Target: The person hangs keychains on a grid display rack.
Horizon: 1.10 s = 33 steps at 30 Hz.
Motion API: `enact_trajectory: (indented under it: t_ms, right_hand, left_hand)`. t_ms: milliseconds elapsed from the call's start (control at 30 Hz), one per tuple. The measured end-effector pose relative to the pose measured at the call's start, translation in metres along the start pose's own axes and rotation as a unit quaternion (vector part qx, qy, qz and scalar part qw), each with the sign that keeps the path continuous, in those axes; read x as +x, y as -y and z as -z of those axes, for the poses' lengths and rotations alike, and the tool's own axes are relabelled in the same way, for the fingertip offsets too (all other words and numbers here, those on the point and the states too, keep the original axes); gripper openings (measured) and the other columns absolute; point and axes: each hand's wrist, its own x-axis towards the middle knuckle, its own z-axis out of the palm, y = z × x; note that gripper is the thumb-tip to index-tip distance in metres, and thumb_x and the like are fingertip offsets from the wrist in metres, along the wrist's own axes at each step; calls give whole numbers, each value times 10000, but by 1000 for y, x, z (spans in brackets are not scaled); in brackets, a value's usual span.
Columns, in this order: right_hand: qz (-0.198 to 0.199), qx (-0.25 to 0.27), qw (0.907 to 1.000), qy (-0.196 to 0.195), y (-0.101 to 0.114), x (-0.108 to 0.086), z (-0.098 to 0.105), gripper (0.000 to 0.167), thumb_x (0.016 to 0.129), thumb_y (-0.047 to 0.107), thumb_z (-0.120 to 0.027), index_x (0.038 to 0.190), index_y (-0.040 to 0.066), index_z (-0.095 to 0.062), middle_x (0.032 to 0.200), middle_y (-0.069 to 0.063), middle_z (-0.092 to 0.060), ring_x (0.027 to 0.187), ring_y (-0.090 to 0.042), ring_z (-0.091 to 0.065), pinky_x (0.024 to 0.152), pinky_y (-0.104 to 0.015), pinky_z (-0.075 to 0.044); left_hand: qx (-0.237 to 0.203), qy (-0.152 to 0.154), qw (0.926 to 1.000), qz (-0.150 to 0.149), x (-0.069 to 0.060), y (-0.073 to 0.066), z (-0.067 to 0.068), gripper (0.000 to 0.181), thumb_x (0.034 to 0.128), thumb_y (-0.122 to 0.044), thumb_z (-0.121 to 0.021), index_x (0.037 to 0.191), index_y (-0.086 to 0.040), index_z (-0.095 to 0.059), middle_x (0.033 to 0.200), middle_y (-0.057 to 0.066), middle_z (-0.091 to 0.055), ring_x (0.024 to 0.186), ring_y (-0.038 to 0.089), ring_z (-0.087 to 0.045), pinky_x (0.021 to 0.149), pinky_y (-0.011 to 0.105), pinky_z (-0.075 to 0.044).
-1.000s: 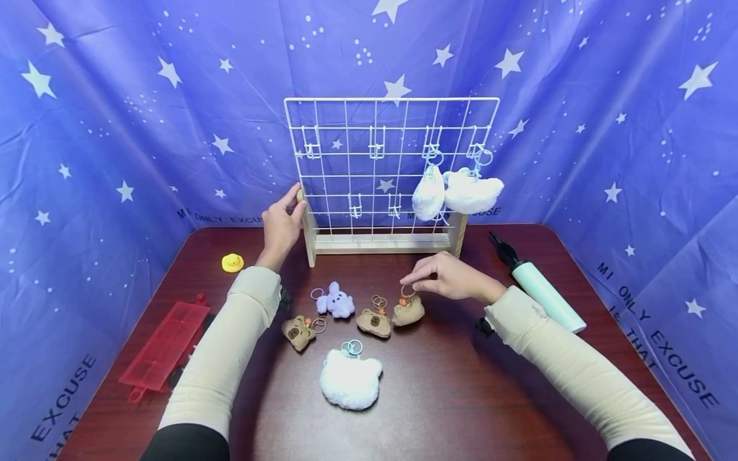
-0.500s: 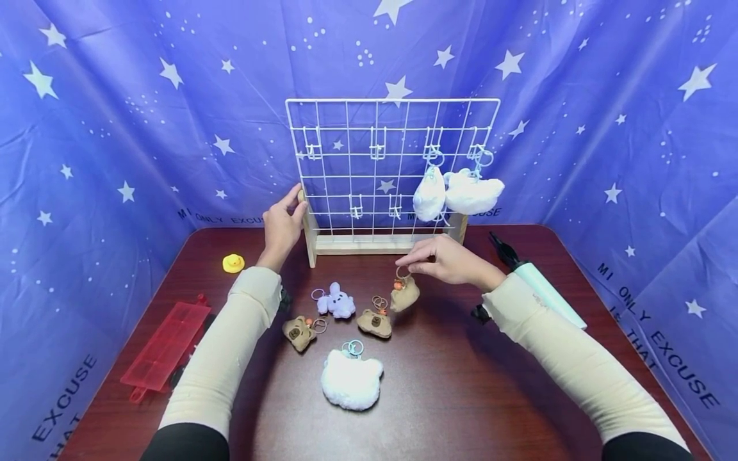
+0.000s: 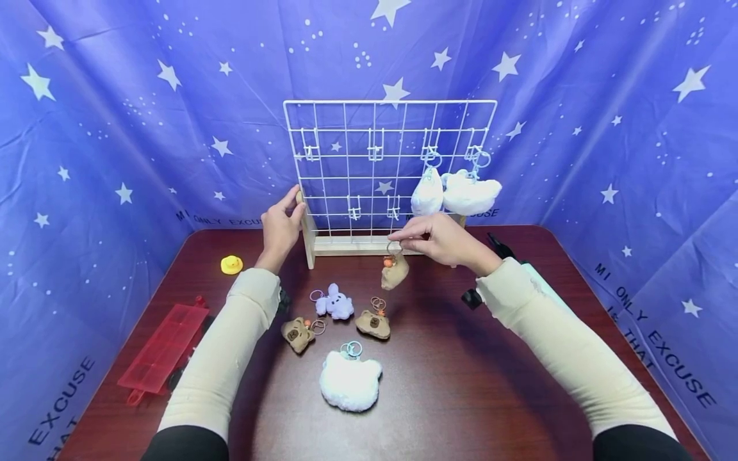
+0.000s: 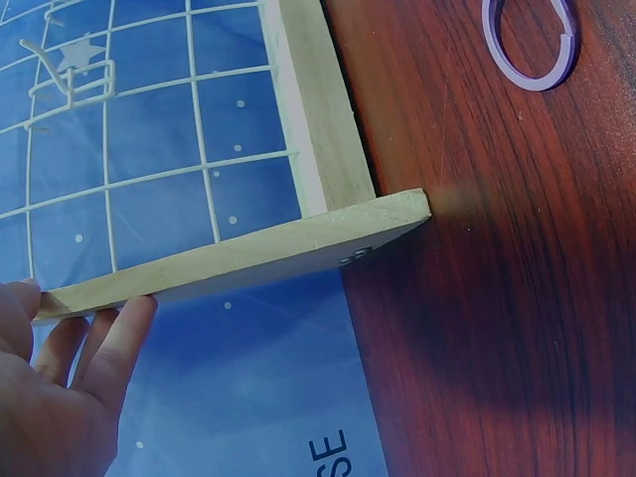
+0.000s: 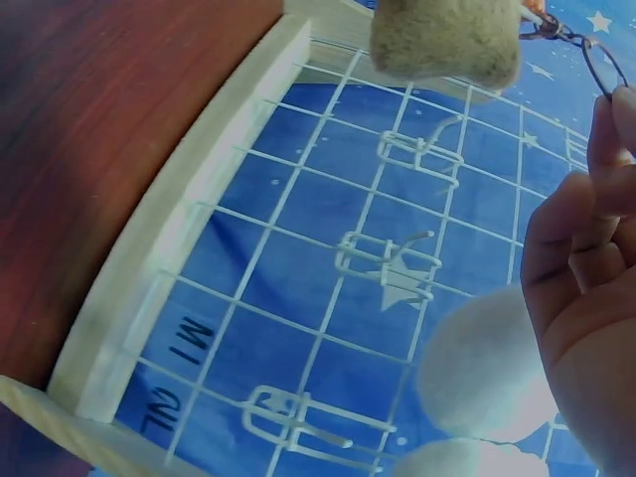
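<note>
My right hand [image 3: 441, 240] pinches the metal ring of a brown plush keychain [image 3: 394, 274]. The plush, with its orange bead, hangs clear of the table in front of a white wire grid rack [image 3: 375, 178]. In the right wrist view the ring [image 5: 604, 70] sits between thumb and finger, and the plush [image 5: 447, 42] dangles beside the hand. With the left hand [image 3: 281, 227] I grip the rack's wooden side post [image 4: 229, 238], thumb on one side and fingers on the other. Two white plush keychains hang from upper right hooks, among them a wide one [image 3: 471, 193].
On the table lie a purple plush keychain [image 3: 334, 302], two brown bear keychains [image 3: 297, 334], and a white plush keychain [image 3: 350, 382]. A yellow duck [image 3: 232, 264] and red toy trailer [image 3: 164, 349] are at left. A mint-coloured cylinder [image 3: 543, 282] is partly behind the right arm.
The right hand has lifted the brown plush keychain off the table and carried it up and leftward towards the rack. My left hand stays on the side post.
</note>
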Motion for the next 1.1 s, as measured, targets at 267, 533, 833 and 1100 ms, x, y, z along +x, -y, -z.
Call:
enact_trajectory:
  t_ms: [267, 533, 833, 1100]
  right_hand:
    - [-256, 67, 9991, -320, 12, 24, 13, 238, 943, 26, -689, 1162, 63, -775, 963, -103, -776, 675, -89, -507, 577, -211, -401]
    - [-779, 31, 9952, -592, 22, 43, 28, 255, 945, 79, -703, 1185, 125, -775, 883, -38, -722, 590, -95, -433, 504, -209, -338]
    - [-811, -116, 9921, -946, 26, 55, 41, 229, 947, 91, -706, 1161, 112, -784, 969, -86, -792, 504, -32, -401, 444, -199, -306]
    - [-981, -89, 9878, -1206, 28, 68, 48, 244, 946, 92, -691, 1172, 110, -781, 1037, -109, -790, 458, 7, -357, 435, -177, -294]
  left_hand:
    - [36, -19, 10000, -60, -1, 2, 0, 443, 988, -264, -684, 1423, -303, -611, 1175, 73, -763, 709, 287, -761, 573, 269, -597]
    - [-2, -57, 10000, -52, -1, 3, 0, 438, 984, -257, -689, 1413, -308, -619, 1154, 66, -771, 719, 283, -759, 575, 271, -597]
    - [38, -50, 9999, -132, 1, 1, -1, 436, 983, -265, -690, 1413, -295, -622, 1174, 78, -762, 715, 272, -762, 601, 329, -611]
    - [83, -81, 9999, -51, 1, 2, -2, 437, 979, -268, -695, 1408, -313, -624, 1163, 64, -767, 677, 262, -753, 579, 266, -590]
